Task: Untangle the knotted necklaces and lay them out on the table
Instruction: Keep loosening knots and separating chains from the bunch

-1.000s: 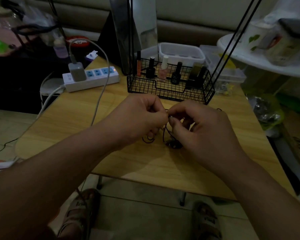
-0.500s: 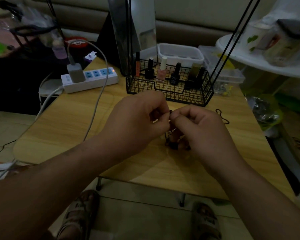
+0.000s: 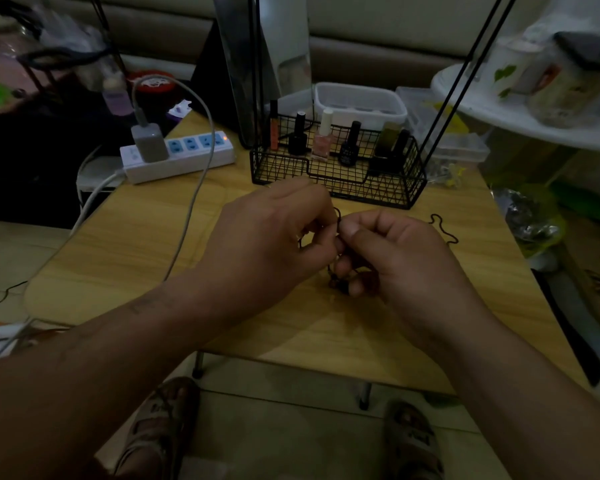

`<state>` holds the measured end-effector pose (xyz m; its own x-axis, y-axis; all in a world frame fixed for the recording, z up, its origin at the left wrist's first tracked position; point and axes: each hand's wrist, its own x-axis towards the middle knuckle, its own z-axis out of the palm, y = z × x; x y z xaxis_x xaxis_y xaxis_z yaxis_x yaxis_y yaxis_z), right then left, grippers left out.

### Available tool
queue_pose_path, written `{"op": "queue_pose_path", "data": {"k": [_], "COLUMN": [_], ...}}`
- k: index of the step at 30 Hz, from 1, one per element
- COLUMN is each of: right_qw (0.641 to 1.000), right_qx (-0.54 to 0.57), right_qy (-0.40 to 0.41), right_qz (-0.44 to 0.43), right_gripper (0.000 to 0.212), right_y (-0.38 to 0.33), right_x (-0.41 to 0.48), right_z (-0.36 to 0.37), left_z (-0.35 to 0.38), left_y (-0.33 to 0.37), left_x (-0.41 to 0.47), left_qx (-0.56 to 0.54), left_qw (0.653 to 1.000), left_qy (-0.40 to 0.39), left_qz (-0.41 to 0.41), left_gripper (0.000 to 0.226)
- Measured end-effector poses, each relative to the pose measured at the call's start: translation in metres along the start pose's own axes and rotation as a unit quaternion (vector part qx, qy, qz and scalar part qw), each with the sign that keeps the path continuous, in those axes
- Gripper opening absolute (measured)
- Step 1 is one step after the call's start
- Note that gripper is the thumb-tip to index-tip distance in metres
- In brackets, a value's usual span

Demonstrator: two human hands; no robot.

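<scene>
Left hand [image 3: 267, 244] and right hand [image 3: 406, 258] each pinch the dark knotted cord [image 3: 338, 216] above the desk [image 3: 153, 244]; 1 loose end [image 3: 444, 230] lies rightward.

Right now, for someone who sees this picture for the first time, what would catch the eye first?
Two hands meet over the middle of the wooden table: the left hand and the right hand both pinch a dark knotted necklace cord between them. Behind them stands a black wire basket of nail polish bottles, with a white power strip to its left.
</scene>
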<state>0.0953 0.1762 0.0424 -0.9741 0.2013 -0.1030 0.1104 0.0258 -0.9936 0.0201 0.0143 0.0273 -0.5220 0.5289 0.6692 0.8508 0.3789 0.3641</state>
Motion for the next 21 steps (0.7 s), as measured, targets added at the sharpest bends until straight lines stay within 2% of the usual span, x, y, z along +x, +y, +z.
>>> {"op": "queue_pose_path", "data": {"k": [8,21], "right_qw": [1.000,0.999], "right_qx": [0.018,0.003], "right_qy": [-0.014,-0.031], "right_qz": [0.001,-0.018], "right_gripper": [0.013,0.019], "right_y": [0.0000,0.0015], "right_x": [-0.0021,-0.0016], "right_z": [0.0009,-0.0016], "left_z": [-0.0005,-0.0031], "left_y": [-0.0004,0.0000], "left_x": [-0.0008,-0.0028], "left_qx": [0.000,-0.006], "left_qw": [1.000,1.000], "left_qy": [0.015,0.019], "left_qz": [-0.001,0.008], "left_gripper": [0.010,0.011]}}
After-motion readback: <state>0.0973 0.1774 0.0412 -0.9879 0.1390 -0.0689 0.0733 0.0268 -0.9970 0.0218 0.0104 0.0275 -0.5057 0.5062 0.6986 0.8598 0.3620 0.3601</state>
